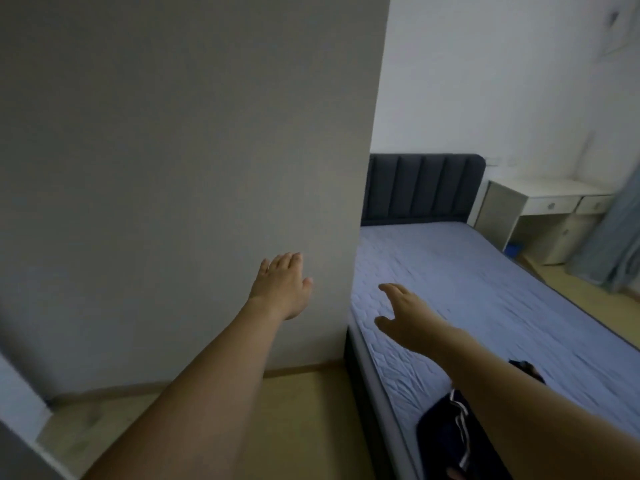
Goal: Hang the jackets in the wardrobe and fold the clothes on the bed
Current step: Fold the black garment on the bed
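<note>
Left to right, with the bed as landmark.

Left of the bed: a tall plain grey-white panel [194,168], wall or wardrobe side, cannot tell which. No door, rail or hanger shows.

Left hand [282,285] is raised in front of that panel, left of the bed's near corner; fingers straight and relaxed, empty. Contact with the panel cannot be told.

Right hand [403,315] is stretched out above the near left part of the bed with the pale blue quilted cover [485,278]; fingers spread, loose, holding nothing.

Task thing: a dark navy garment with white stripes [446,434] lies on the bed's near edge, partly under the right forearm. A second dark scrap [524,370] shows just beyond the arm; cannot tell if it is the same piece.

Beyond the bed: dark blue padded headboard [424,187]. Right of the bed: white desk with drawers [550,202].

Judgement: between steps, both hands free, nothing hung or folded in sight. The next move likely calls for dropping the right hand back to the dark garment, gripping it at an edge, and lifting it clear to see whether it is a jacket or a piece to fold.
</note>
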### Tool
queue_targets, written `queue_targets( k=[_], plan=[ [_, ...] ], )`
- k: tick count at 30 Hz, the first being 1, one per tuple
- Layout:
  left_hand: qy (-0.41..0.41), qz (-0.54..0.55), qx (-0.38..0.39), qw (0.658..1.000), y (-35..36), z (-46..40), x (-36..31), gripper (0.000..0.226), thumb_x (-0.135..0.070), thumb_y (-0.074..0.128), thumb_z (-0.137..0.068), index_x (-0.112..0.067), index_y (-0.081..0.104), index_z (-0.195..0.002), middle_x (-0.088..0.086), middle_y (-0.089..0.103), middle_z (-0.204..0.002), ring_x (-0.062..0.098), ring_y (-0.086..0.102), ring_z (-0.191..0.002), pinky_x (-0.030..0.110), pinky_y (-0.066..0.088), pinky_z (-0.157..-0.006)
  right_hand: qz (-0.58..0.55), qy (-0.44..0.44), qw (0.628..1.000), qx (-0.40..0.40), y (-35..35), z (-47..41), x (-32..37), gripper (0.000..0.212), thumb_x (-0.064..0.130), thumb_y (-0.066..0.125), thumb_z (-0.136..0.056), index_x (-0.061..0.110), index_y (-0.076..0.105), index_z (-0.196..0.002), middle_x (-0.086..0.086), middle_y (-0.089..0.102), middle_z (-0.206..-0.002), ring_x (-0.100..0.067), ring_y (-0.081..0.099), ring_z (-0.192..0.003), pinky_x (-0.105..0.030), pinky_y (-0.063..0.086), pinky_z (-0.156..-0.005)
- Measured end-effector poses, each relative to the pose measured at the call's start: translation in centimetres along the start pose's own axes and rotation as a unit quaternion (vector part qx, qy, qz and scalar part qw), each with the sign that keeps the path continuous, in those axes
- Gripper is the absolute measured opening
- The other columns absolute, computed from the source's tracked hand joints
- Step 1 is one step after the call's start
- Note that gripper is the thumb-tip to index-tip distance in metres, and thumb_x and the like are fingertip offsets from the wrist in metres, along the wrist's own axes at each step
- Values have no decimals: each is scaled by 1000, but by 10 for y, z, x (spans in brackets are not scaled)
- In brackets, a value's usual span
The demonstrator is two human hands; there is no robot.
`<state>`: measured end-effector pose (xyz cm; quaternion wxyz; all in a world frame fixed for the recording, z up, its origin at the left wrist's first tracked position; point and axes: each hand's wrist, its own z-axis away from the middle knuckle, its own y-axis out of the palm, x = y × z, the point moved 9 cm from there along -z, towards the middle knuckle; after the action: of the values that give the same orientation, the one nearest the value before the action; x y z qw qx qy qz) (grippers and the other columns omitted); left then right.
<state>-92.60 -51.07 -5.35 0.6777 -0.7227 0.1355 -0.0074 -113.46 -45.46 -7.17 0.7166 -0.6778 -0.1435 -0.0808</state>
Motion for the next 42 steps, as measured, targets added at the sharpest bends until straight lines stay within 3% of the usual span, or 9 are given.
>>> queue_targets(
  k=[3,8,12,15,21,28,33,36,42],
  plan=[
    [18,-1,44,999,48,-5,-82,65,-42,26,-103,-13,5,-158,7,9,-165,22,7,-152,46,0,-123,9,7,1000,16,-11,11,-80,72,36,56,-95,16,20,-154,-3,24,-159,-24,30,-142,-37,28,-116],
    [13,-2,20,1000,80,-29,-217,64,-40,31,-102,-15,9,-158,6,13,-164,22,12,-151,45,1,-122,-10,39,999,-1,-44,27,-236,72,36,57,-95,15,22,-153,-5,25,-158,-25,31,-142,-38,28,-116],
    [0,-8,40,999,110,-34,-302,63,-39,33,-102,-15,14,-157,6,18,-163,22,17,-149,46,3,-122,1,79,996,48,-55,46,-361,72,34,56,-95,13,20,-153,-7,24,-159,-25,30,-142,-35,27,-114],
    [-10,-14,65,998,130,-35,-336,62,-41,36,-101,-17,19,-156,6,25,-161,22,25,-147,47,5,-122,-5,100,991,90,-63,50,-421,72,31,55,-95,11,19,-154,-8,21,-159,-25,28,-143,-35,27,-114],
    [-105,23,89,990,189,-68,-368,56,-40,35,-100,-13,31,-149,12,36,-155,30,37,-139,44,21,-117,0,41,994,102,-78,29,-497,67,26,55,-94,18,22,-152,-2,22,-159,-25,33,-140,-38,33,-112],
    [-103,61,180,976,315,-122,-506,60,-40,34,-100,-14,23,-153,8,28,-159,29,32,-143,46,12,-119,1,89,986,140,-78,-20,-681,66,23,55,-94,17,24,-153,-5,24,-159,-25,30,-142,-35,30,-111],
    [-162,90,193,964,390,-172,-582,53,-37,39,-100,-13,35,-147,9,39,-152,32,42,-135,40,31,-112,-18,115,972,205,-28,-66,-809,60,23,53,-95,10,30,-149,-13,31,-154,-28,35,-138,-33,33,-107],
    [-195,149,229,942,449,-186,-621,55,-33,43,-99,-15,34,-150,7,34,-155,26,38,-139,37,32,-113,-28,115,961,251,19,-91,-865,51,20,54,-95,9,40,-142,-14,42,-146,-28,43,-130,-31,37,-101],
    [-209,208,256,921,608,-230,-674,51,-30,47,-94,-19,45,-143,0,42,-149,19,45,-133,34,37,-111,-57,154,944,285,151,-145,-967,55,25,53,-94,9,37,-144,-16,42,-145,-29,44,-129,-30,38,-96]
  ],
)
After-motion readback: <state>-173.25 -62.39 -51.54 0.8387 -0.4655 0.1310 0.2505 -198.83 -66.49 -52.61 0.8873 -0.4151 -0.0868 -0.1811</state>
